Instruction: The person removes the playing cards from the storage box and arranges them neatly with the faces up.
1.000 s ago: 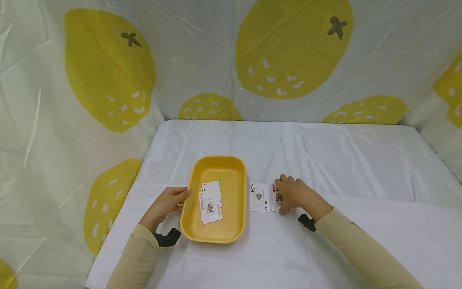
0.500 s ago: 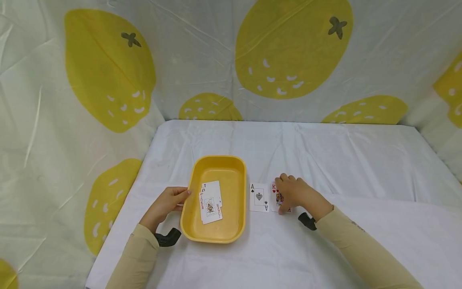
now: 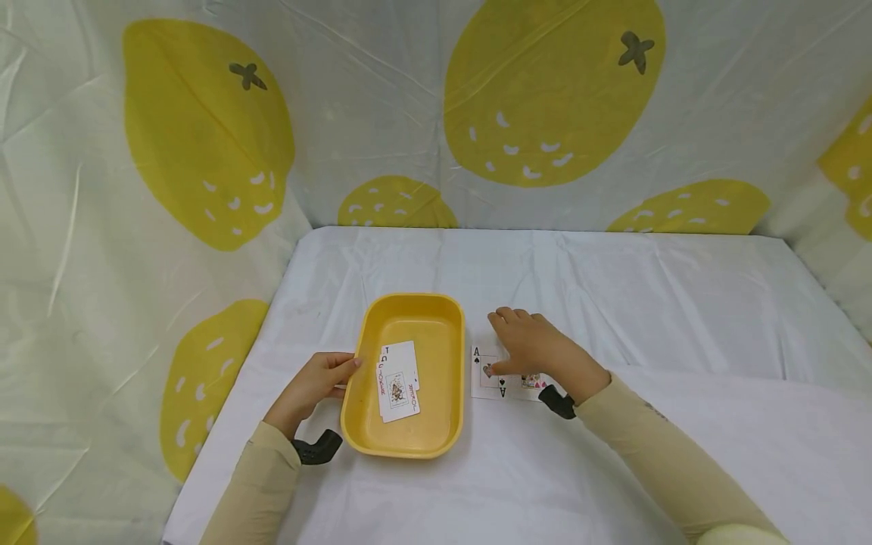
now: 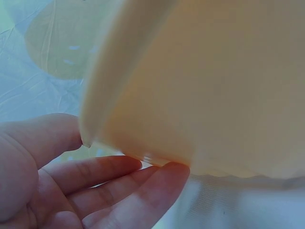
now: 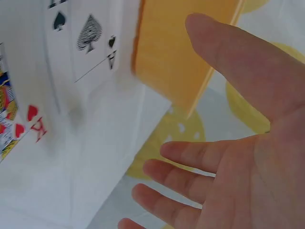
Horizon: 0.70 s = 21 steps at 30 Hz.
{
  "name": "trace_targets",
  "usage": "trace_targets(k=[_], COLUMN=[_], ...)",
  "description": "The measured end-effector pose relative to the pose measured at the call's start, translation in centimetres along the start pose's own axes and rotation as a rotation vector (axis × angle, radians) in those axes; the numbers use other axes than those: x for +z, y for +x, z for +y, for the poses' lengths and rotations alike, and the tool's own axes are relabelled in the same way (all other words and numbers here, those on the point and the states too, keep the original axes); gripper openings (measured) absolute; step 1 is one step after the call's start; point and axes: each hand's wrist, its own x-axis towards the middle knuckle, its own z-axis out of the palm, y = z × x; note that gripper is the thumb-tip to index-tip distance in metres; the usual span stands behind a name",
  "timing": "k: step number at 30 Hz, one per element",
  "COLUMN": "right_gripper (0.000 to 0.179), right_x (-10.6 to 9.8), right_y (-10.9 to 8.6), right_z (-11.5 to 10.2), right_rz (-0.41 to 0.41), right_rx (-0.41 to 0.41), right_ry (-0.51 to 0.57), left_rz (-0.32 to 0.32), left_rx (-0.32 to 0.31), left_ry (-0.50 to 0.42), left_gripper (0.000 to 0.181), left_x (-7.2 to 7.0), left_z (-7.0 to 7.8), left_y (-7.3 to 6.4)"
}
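Observation:
My left hand point(image 3: 313, 390) grips the left rim of a yellow plastic tray point(image 3: 436, 431), thumb on the rim and fingers beneath it in the left wrist view. Inside the tray lies a joker card point(image 3: 398, 393), overlapping another white card point(image 3: 403, 354). My right hand point(image 3: 534, 348) hovers with spread fingers over the table, right of the tray, holding nothing. Below it the ace of spades point(image 5: 89, 33) lies face up beside the tray, with the king of hearts point(image 5: 31, 126) next to it. In the head view the hand and wrist partly cover both cards.
A white cloth point(image 3: 654, 454) covers the table. Behind and to the left hang white curtains printed with yellow lemons point(image 3: 204, 129). Black wrist-worn pieces point(image 3: 316, 448) jut out beneath each sleeve.
My right hand has lifted off the king of hearts and moved left and farther back, above the ace. The king stays on the table. My left hand and the tray have not moved.

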Motion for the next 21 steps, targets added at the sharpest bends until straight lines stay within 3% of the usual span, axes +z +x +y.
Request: trace_targets(k=[13, 21], right_gripper=[0.086, 0.088], right_x=[-2.1, -0.9], right_y=[3.7, 6.3], right_z=[-7.4, -12.2], right_rz=[0.025, -0.076], right_rx=[-0.172, -0.233], right_ry=[-0.087, -0.201], left_rz=[-0.002, -0.012], left_rx=[0.004, 0.004], left_ry=[-0.007, -0.011], left_gripper=[0.043, 0.045], left_x=[-0.1, -0.2], left_z=[0.0, -0.2], left_y=[0.2, 0.0])
